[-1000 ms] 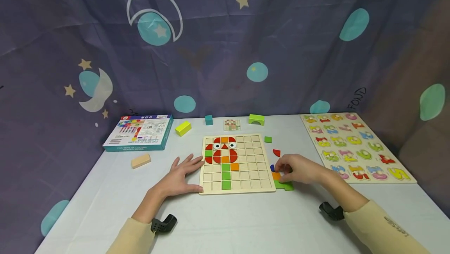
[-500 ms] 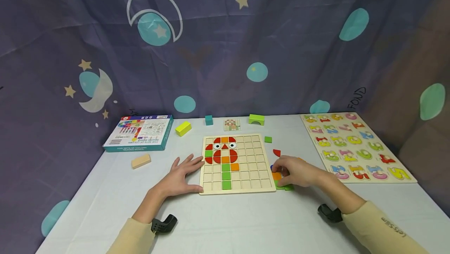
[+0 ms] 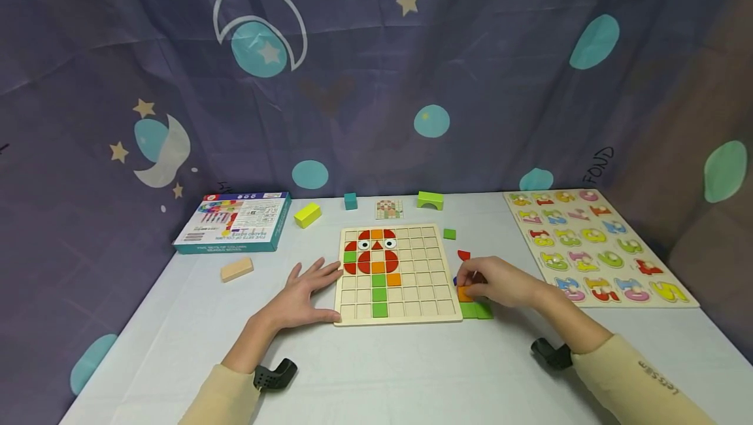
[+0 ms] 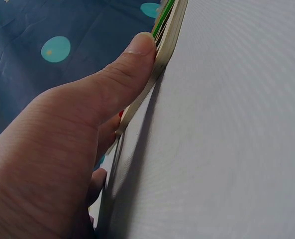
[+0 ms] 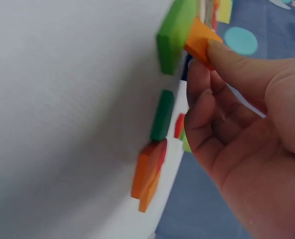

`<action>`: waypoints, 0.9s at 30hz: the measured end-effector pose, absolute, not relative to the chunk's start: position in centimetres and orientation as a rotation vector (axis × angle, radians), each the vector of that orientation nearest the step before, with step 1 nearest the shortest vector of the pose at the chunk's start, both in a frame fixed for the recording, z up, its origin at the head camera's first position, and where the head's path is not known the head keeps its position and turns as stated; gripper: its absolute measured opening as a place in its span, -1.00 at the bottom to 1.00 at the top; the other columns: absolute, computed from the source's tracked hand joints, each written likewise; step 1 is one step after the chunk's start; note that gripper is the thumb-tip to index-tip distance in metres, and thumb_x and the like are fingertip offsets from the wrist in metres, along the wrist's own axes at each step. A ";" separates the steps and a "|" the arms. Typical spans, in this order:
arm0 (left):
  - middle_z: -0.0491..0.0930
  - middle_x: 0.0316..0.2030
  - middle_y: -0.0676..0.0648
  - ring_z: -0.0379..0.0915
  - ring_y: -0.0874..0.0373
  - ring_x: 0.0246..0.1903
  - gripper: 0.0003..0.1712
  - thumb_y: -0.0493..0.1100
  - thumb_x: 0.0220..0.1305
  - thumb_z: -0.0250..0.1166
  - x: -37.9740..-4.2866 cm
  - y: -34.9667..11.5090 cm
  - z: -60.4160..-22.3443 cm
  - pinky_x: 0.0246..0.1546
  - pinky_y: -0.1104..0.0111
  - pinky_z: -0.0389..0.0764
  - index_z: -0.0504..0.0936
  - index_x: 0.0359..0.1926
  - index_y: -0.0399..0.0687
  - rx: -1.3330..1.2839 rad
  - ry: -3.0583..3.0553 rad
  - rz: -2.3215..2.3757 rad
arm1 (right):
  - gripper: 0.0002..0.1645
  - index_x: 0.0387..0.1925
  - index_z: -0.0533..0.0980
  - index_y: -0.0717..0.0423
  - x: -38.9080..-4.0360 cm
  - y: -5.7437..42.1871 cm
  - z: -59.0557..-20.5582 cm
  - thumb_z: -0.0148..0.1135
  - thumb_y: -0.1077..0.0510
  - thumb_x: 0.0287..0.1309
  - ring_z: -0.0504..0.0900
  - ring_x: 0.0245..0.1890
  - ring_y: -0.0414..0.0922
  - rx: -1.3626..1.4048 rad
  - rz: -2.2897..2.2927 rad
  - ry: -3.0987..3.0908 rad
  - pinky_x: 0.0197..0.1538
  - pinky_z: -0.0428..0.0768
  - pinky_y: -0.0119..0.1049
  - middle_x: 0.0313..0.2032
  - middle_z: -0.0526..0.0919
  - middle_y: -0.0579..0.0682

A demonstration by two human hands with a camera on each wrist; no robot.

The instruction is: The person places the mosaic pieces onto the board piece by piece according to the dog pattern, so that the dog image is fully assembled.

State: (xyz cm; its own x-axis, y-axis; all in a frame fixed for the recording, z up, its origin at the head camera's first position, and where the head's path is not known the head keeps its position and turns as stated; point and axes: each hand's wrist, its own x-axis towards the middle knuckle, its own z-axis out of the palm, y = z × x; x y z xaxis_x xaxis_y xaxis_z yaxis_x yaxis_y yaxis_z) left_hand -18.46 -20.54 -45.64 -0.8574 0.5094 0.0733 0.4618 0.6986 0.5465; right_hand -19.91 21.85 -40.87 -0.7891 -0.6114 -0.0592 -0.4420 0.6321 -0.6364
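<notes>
A wooden grid board [image 3: 420,281] holds red, green, orange and eye-printed pieces at its left side. My left hand [image 3: 300,297] lies with spread, straight fingers at the board's left edge; in the left wrist view its thumb [image 4: 137,55] touches the rim. Beside the board's right edge, my right hand [image 3: 500,281] pinches an orange tile [image 5: 201,42] between thumb and fingers. Green tiles [image 3: 475,310] lie just below that hand. A blue piece [image 3: 455,280] is mostly hidden by the fingers. A red piece [image 3: 464,255] and a small green tile [image 3: 450,234] lie farther back.
A flat box [image 3: 235,222] and a plain wooden block [image 3: 236,269] are at left. Along the back stand a yellow block [image 3: 308,215], a teal cube [image 3: 350,201], a pattern card [image 3: 389,209] and a green arch [image 3: 430,201]. A number puzzle [image 3: 594,248] lies at right.
The fingers of my right hand have shifted slightly over the loose pieces and now pinch an orange tile, showing more of the green tiles below. My left hand stays put.
</notes>
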 end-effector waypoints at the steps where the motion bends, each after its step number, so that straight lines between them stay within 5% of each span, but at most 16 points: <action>1: 0.24 0.49 -0.01 -0.16 -0.11 0.54 0.07 0.33 0.00 0.52 -18.5 -20.5 -45.6 0.42 -0.24 -0.36 0.41 0.46 -0.04 0.807 2.816 0.874 | -0.86 -0.26 0.58 0.03 -20.0 21.9 -40.8 0.34 0.32 0.24 0.52 -0.29 -0.15 -0.850 -0.919 2.578 -0.23 0.57 -0.33 -0.34 0.58 -0.17; 27: 0.24 0.49 0.00 -0.17 -0.11 0.54 0.06 0.30 0.00 0.54 -18.5 -20.5 -45.6 0.42 -0.25 -0.36 0.40 0.46 -0.04 0.805 2.813 0.876 | -0.88 -0.20 0.61 0.07 -22.2 14.4 -40.7 0.32 0.32 0.28 0.53 -0.35 -0.15 -0.958 -1.078 2.482 -0.20 0.56 -0.30 -0.33 0.59 -0.14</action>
State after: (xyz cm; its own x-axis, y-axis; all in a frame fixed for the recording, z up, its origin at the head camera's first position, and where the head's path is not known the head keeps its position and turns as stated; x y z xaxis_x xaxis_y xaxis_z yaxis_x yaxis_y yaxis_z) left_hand -18.47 -20.49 -45.63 -0.8574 0.5098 0.0704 0.4597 0.6971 0.5502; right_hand -22.23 14.38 -40.69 -0.7447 -0.6673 0.0143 -0.4660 0.5044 -0.7270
